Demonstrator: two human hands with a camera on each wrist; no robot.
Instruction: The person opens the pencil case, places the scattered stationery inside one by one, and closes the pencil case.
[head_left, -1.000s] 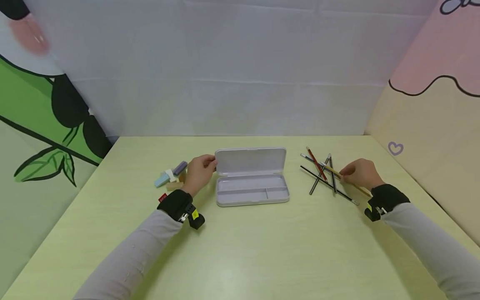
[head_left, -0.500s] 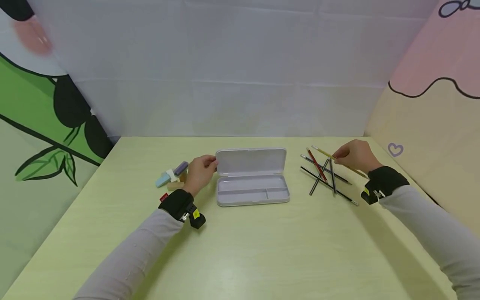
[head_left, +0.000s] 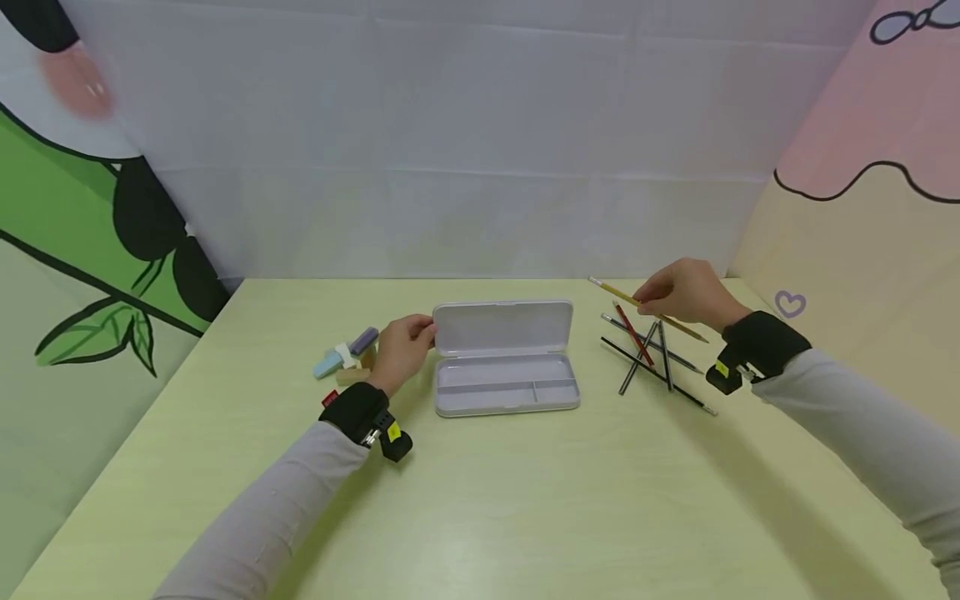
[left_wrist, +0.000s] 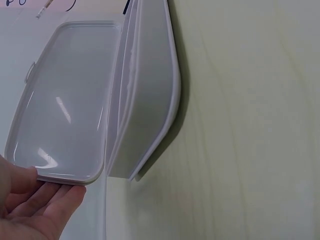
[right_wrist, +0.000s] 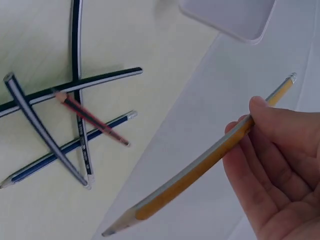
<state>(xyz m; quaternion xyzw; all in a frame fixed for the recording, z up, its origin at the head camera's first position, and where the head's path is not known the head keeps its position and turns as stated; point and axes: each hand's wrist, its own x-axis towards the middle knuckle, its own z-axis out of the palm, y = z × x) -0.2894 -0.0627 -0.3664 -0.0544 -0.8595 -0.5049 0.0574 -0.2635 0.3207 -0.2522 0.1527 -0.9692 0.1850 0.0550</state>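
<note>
Soft light bathed the table [head_left: 480,500], a hazy shadow [head_left: 780,500] slanted near its right edge, and glare streaked the lid [left_wrist: 75,90]!

The left hand [left_wrist: 37,210] grips a glossy grey lid [left_wrist: 67,100] by its end rim, thumb over the rim and fingers behind. A small looped tab [left_wrist: 29,73] juts from the lid's outer side. The case's base [left_wrist: 152,75] sits on the counter [left_wrist: 245,120], whose edge shows beyond it. Past the lid, a pencil's end [left_wrist: 44,10] is partly visible.

no text can be read; print on one dark pencil [right_wrist: 81,128] is too small.
</note>
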